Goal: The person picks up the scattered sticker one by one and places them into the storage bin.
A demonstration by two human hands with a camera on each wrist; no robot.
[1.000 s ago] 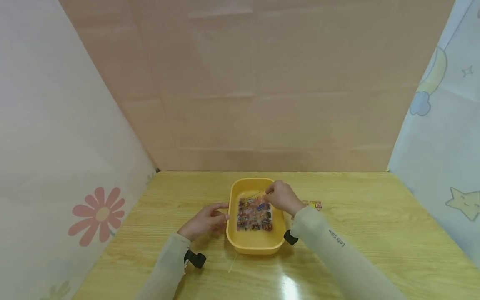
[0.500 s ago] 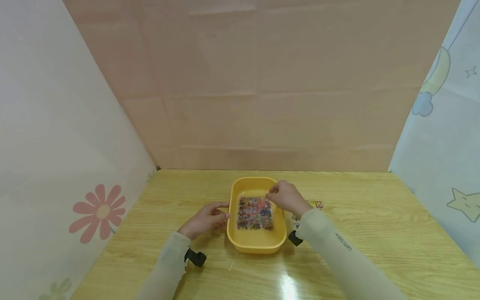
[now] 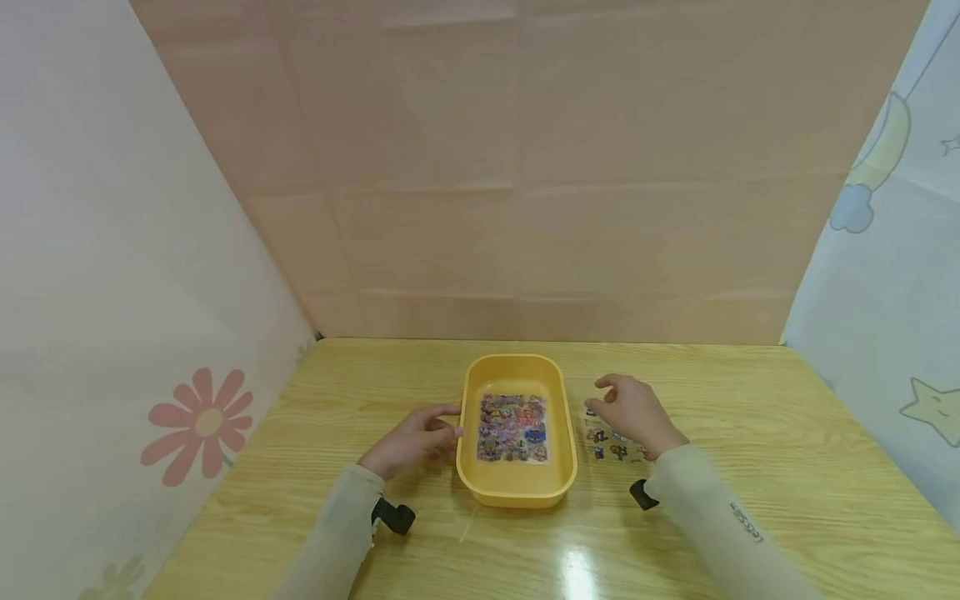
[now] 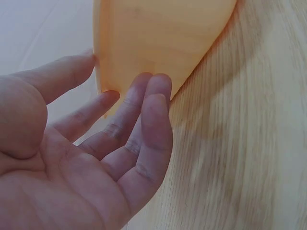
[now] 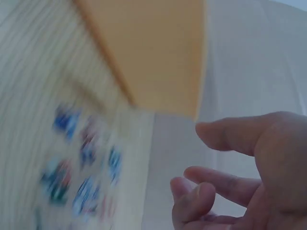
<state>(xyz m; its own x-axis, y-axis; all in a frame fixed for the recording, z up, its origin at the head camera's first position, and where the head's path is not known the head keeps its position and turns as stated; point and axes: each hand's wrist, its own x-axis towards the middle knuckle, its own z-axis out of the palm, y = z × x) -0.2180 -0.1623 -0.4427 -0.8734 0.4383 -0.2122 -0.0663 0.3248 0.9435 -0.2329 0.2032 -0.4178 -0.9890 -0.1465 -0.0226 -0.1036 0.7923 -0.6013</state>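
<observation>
A yellow plastic tray (image 3: 517, 492) stands on the table, with clear sheets of small colourful cartoon stickers (image 3: 510, 429) lying flat inside it. My left hand (image 3: 412, 437) is at the tray's left side, its fingertips right at the outer wall and rim; in the left wrist view its fingers are loosely bent around nothing. To the right of the tray, my right hand (image 3: 633, 412) hovers with thumb and fingers apart and nothing between them. Under it lies another clear sticker sheet (image 3: 618, 451), partly hidden by the hand and blurred in the right wrist view.
The wooden table (image 3: 750, 450) runs back to a plain beige backdrop (image 3: 517, 250). White printed side panels (image 3: 202, 292) stand left and right. A thin pale strip (image 3: 468, 527) lies before the tray.
My right hand has gone from above the tray's upper right, where it was at the sticker sheets, out to the right over the other sheet. The left hand stays at the tray.
</observation>
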